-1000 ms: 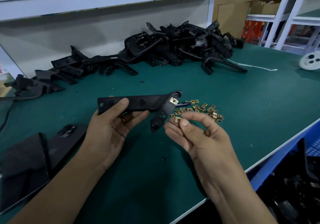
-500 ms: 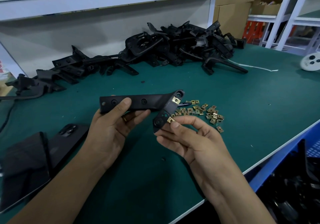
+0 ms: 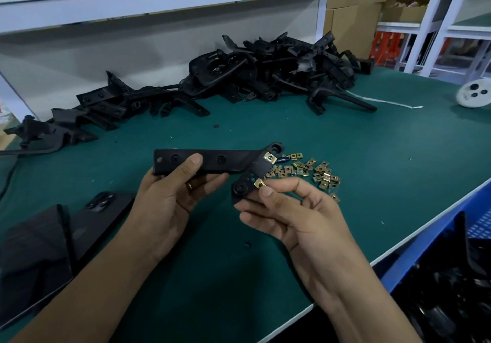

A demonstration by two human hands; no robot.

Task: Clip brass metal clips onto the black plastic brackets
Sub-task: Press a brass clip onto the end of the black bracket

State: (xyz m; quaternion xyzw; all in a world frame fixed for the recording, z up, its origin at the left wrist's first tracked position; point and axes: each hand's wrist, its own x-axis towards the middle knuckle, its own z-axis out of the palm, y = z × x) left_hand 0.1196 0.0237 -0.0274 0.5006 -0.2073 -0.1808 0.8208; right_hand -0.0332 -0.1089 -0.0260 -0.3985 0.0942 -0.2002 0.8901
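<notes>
My left hand (image 3: pixel 170 204) grips a long black plastic bracket (image 3: pixel 212 160) by its straight arm, thumb on top, holding it above the green table. One brass clip (image 3: pixel 270 157) sits on the bracket's upper right tab. My right hand (image 3: pixel 289 210) pinches a second brass clip (image 3: pixel 259 183) between thumb and forefinger, pressed against the edge of the bracket's lower tab. A loose pile of brass clips (image 3: pixel 310 171) lies on the table just right of the bracket.
A large heap of black brackets (image 3: pixel 265 69) runs along the back of the green table (image 3: pixel 372 156). A phone (image 3: pixel 101 210) and a dark pouch (image 3: pixel 32 249) lie at left. A blue crate (image 3: pixel 465 263) with black parts stands below the table edge at right.
My right hand has carried the brass clip left from the pile to the bracket's lower tab and now presses it against the tab's edge. The left hand holds the bracket steady.
</notes>
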